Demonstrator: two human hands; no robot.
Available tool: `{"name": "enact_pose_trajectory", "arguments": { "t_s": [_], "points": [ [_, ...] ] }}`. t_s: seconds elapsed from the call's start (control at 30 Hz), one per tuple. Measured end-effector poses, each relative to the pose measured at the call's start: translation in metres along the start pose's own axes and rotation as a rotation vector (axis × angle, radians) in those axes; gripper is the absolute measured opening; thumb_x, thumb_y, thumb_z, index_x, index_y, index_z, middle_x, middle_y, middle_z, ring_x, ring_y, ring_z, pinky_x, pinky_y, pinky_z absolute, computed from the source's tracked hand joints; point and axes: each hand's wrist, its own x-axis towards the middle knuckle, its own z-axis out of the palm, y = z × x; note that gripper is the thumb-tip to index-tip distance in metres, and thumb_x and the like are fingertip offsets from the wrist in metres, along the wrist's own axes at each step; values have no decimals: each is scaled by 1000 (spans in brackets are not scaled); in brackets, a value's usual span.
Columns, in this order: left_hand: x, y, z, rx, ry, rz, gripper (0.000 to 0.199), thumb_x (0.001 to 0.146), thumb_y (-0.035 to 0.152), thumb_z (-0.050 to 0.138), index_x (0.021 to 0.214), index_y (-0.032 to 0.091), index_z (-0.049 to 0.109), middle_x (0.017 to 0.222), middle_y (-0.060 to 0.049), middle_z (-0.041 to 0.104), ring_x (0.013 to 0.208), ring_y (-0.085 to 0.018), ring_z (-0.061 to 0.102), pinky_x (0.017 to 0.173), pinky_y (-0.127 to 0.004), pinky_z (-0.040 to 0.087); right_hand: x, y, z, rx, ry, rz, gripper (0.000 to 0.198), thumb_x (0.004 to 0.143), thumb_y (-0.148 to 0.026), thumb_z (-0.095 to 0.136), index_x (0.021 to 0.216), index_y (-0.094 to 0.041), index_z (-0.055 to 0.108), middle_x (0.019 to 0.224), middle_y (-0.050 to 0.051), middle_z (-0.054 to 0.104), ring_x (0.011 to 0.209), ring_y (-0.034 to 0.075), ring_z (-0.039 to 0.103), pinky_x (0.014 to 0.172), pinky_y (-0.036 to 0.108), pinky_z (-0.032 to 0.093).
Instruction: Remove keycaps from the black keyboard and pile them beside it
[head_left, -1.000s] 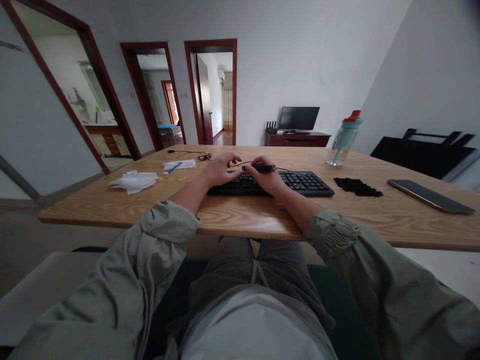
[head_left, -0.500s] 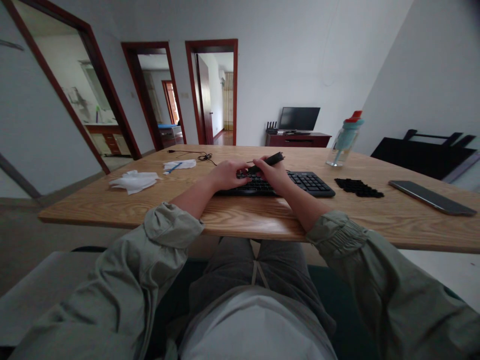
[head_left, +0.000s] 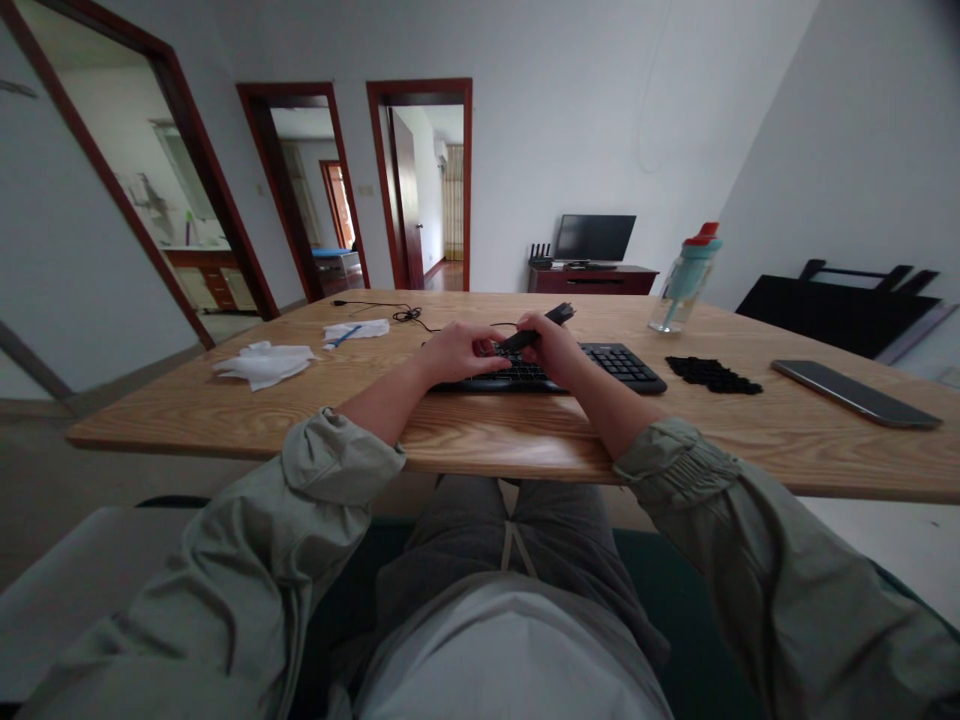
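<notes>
A black computer keyboard (head_left: 619, 365) lies before me, partly covered by both hands. My right hand (head_left: 553, 345) is closed around a black stick-shaped tool (head_left: 546, 327), tilted with its far end up to the right and its lower end pointing towards the keys. What kind of tool it is I cannot make out. Over the keyboard's left part rests my left hand (head_left: 466, 352), its thumb apart from the bent fingers, close to the tool's lower end. Loose black keycaps (head_left: 712, 375) lie together on the wooden table (head_left: 487, 440), right of the keyboard.
On the left are crumpled white tissue (head_left: 266, 365), a blue slim stick (head_left: 343, 337) on another tissue, and a black cable (head_left: 407, 313). A water bottle (head_left: 684, 280) stands back right. A dark flat phone-like device (head_left: 855, 393) lies near the right edge.
The right hand and tool have shifted slightly to the right, and the tool's lower end shows a little more clear of the left hand. The left hand stays over the keyboard.
</notes>
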Motion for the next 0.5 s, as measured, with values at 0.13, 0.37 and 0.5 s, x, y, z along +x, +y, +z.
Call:
{"name": "enact_pose_trajectory", "arguments": {
  "t_s": [0.13,0.37,0.5],
  "points": [
    [1,-8,-1,-115,27,-30,47,76,48,72,109,15,70,71,-2,68,62,-12,58,58,-24,44,-3,-5,1,4,-36,-49,27,70,-35,67,67,-22,43,56,-4,41,47,9,35,39,24,24],
    [3,-26,-8,-175,155,-99,51,75,48,73,111,14,66,86,-6,71,67,-12,59,61,-24,47,2,-6,-4,-3,70,-92,30,71,-39,71,73,-22,46,55,-5,52,41,6,33,37,21,22],
    [3,-31,-10,-69,257,-101,36,77,42,69,102,15,67,88,-4,69,66,-10,57,60,-23,46,6,-4,-7,-22,194,-113,26,72,-37,69,74,-22,48,56,-4,57,39,6,33,37,21,23]
  ]
}}
